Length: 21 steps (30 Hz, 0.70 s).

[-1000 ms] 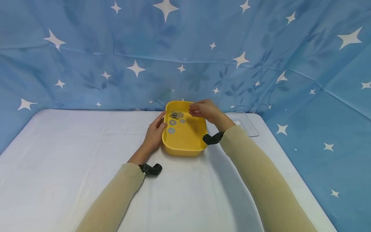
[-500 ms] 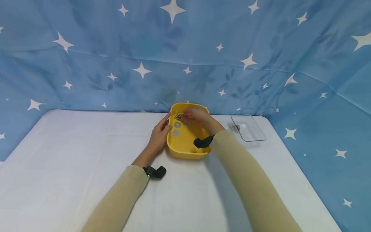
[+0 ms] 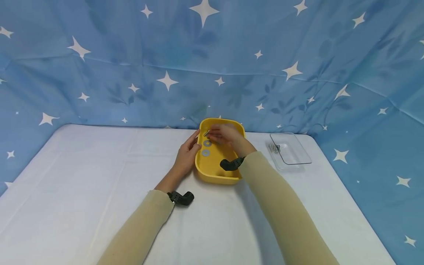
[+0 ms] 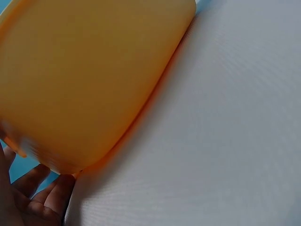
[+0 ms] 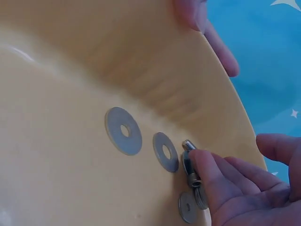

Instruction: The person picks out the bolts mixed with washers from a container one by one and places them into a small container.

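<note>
A yellow plastic tub (image 3: 218, 163) stands at the back of the table. My left hand (image 3: 186, 154) grips its left wall, thumb over the rim and fingers along the outside. Inside the tub, my right hand (image 3: 226, 135) has its fingertips at a small heap of metal bolts (image 5: 193, 179) and washers; its thumb stands apart from the fingers in the right wrist view. Two flat washers, a large washer (image 5: 123, 131) and a smaller-looking washer (image 5: 165, 151), lie on the floor of the tub. Another washer (image 5: 187, 207) rests below the fingertips. The fingers partly hide the heap.
To the right of the tub is a clear plastic box (image 3: 293, 149) with a few small metal pieces (image 3: 275, 148) at its left side. A blue curtain (image 3: 165, 55) with white stars hangs behind the white-covered table (image 3: 99, 176).
My right hand has moved left and down into the tub, to the bolts and washers. The left hand keeps its hold on the wall. The whole head view has shifted slightly.
</note>
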Tool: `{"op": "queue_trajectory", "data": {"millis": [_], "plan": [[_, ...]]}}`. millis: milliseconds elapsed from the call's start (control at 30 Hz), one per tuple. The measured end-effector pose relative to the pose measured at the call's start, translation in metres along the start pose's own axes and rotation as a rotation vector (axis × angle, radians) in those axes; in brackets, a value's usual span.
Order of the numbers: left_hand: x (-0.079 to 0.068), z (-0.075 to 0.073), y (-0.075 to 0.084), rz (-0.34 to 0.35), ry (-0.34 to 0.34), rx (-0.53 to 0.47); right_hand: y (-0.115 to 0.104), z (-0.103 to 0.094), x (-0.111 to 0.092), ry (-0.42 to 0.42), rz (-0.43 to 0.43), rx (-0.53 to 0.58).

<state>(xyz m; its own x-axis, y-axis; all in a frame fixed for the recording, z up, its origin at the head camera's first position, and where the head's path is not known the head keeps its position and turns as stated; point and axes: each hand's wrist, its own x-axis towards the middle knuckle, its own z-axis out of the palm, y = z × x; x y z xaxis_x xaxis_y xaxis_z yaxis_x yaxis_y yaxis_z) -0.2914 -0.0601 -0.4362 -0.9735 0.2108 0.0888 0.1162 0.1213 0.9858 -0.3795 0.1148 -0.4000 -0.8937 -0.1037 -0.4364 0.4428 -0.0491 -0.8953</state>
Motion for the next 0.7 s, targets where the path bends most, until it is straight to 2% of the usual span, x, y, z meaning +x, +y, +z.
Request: {"op": "queue_trajectory", "data": {"millis": [300, 500, 700], "plan": [[0.015, 0.002, -0.033, 0.032, 0.013, -0.016, 0.002, -0.003, 0.004, 0.007, 0.041, 0.011], [0.015, 0.004, -0.036, 0.049, 0.038, 0.013, 0.002, -0.003, 0.005, -0.019, 0.038, -0.023], [0.016, 0.005, -0.035, 0.066, 0.027, 0.009, 0.002, -0.002, 0.007, -0.040, 0.033, -0.055]]}}
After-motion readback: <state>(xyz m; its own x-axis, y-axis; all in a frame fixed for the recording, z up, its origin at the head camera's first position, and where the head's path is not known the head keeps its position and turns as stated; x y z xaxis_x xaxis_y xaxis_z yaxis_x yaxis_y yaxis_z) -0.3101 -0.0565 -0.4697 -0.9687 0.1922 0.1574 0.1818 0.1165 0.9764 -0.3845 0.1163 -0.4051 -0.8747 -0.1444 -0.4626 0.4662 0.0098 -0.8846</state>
